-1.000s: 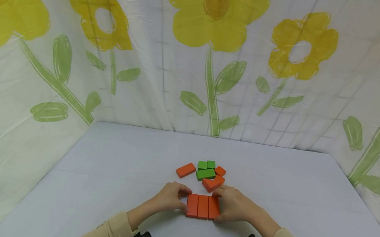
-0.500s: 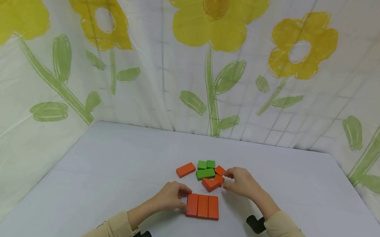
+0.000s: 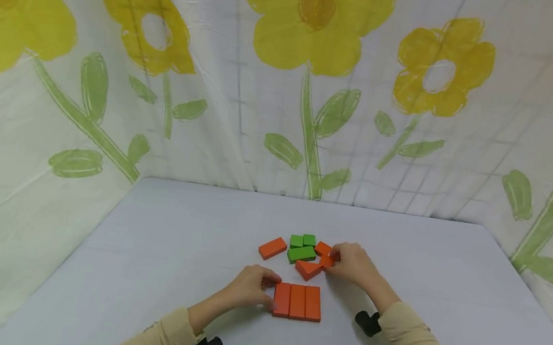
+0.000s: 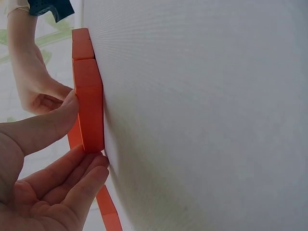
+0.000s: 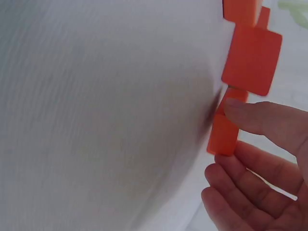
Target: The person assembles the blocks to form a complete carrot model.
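Three orange rectangular blocks lie side by side in a flat row (image 3: 297, 302) on the table. My left hand (image 3: 249, 287) holds the row's left block (image 4: 89, 108), thumb at one end and fingertips at the other in the left wrist view. Farther back, my right hand (image 3: 355, 265) pinches a small orange block (image 5: 224, 134) between thumb and fingers; its exact shape is partly hidden. Just left of that block lies an orange triangular block (image 3: 308, 269). Another small orange block (image 3: 322, 249) sits behind it.
Green blocks, one long (image 3: 301, 254) and two small (image 3: 309, 239), stand beside the orange ones. A separate orange block (image 3: 273, 248) lies to their left. The white table (image 3: 171, 240) ends at a flower-printed curtain (image 3: 197, 146).
My right hand has left the right side of the row, moved back to the loose blocks and taken the small orange block, shifting it slightly right. The left hand has stayed put.
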The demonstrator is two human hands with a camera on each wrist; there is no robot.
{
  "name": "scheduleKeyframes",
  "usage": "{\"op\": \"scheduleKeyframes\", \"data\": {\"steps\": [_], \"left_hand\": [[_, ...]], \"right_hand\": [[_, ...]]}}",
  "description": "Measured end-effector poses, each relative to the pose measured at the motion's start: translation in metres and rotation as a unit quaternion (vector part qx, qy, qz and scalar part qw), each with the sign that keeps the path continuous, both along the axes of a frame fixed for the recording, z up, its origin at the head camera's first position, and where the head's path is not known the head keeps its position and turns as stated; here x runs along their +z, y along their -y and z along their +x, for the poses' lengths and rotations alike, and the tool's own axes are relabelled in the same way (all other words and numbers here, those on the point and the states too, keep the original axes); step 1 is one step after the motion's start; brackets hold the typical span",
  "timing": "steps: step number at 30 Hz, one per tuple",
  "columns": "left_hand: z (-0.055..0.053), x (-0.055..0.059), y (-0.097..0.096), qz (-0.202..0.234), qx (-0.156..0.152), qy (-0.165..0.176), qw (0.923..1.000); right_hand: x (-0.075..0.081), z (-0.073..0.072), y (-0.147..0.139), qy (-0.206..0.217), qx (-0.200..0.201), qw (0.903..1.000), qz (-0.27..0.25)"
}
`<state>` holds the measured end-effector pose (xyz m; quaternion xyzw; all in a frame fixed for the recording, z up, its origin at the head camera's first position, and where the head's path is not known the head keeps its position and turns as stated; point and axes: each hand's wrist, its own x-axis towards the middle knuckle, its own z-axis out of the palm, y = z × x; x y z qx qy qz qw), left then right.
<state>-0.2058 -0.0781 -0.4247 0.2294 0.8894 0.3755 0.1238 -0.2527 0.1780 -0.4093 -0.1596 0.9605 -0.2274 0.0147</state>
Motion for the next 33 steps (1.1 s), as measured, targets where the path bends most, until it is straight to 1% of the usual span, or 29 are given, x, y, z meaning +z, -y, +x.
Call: {"op": "scheduleKeyframes", "data": {"steps": [3,5,9,11,15,19,22,24,27,29,33], "left_hand": [[0.0,0.0,0.0,0.001,0.002,-0.001,1.0],[0.0,-0.001,0.0,0.002,0.002,0.0,1.0],[0.001,0.0,0.0,0.005,0.0,0.0,1.0],[0.001,-0.001,0.0,0.006,0.0,0.0,1.0],[0.001,0.0,0.0,0.005,0.0,-0.001,1.0],[0.001,0.0,0.0,0.003,0.0,-0.002,1.0],[0.001,0.0,0.001,0.0,-0.002,-0.007,1.0],[0.001,0.0,0.001,-0.001,-0.003,-0.01,0.9999],[0.0,0.0,0.001,0.0,-0.004,-0.01,0.9999],[0.0,0.0,0.001,0.002,-0.005,-0.011,0.9999],[-0.001,0.0,0.0,0.002,-0.008,-0.014,0.9999]], "right_hand": [[0.005,0.004,-0.007,-0.002,-0.017,0.9999,-0.001],[0.007,0.007,-0.012,-0.007,-0.018,0.9998,-0.005],[0.009,0.019,-0.015,-0.016,0.004,0.9997,-0.02],[0.011,0.029,-0.012,-0.016,0.023,0.9991,-0.031],[0.014,0.053,0.001,0.0,0.066,0.9964,-0.053],[0.012,0.075,0.017,0.026,0.116,0.9915,-0.053],[0.007,0.087,0.028,0.039,0.153,0.9865,-0.043],[0.005,0.092,0.034,0.037,0.173,0.9838,-0.029],[0.003,0.095,0.041,0.025,0.191,0.9813,-0.009],[0.002,0.095,0.044,0.021,0.196,0.9804,0.001],[0.002,0.095,0.048,0.029,0.196,0.9802,-0.005]]}}
